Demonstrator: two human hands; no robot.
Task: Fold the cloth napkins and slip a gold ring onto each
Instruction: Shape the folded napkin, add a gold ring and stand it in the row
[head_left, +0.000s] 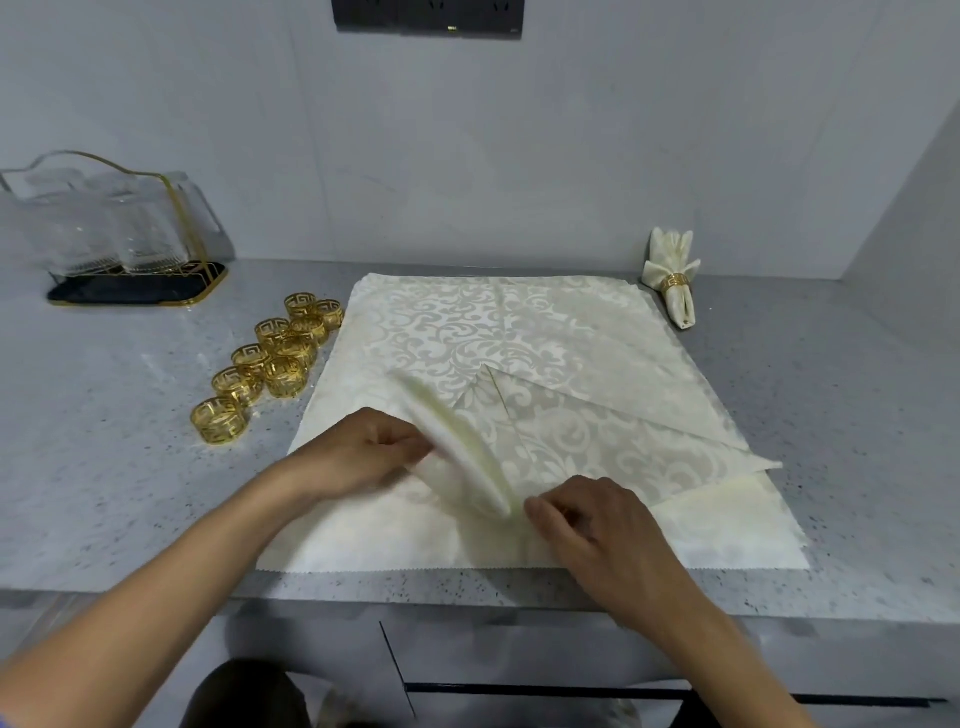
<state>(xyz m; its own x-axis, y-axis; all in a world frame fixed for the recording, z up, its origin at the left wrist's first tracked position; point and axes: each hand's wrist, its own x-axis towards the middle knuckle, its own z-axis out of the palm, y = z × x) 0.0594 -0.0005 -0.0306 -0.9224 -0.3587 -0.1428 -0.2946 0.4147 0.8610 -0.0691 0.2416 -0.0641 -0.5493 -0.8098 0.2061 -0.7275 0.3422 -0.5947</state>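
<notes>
A raised fold of the top napkin (462, 457) is being gripped by the left hand (358, 452), fingers curled round the cloth and lifting it off the stack. At four o'clock from it, the near edge of the same fold is being pinched between thumb and fingertips of the right hand (592, 519), which is being held low against the fabric. The folding step is judged to be in hand, with the pleat only partly formed. A triangular flap is lying flat toward two o'clock, over the stack of napkins (519, 322) spread on the counter (104, 441). The loose gold rings (270, 358) are grouped at ten o'clock, well apart from both hands. One finished napkin (672, 280), already ringed, is lying at one o'clock beside the stack's far corner. A glass rack (114, 228) is standing beyond the rings. Next, the fold is judged to need gathering narrow enough for a ring.
</notes>
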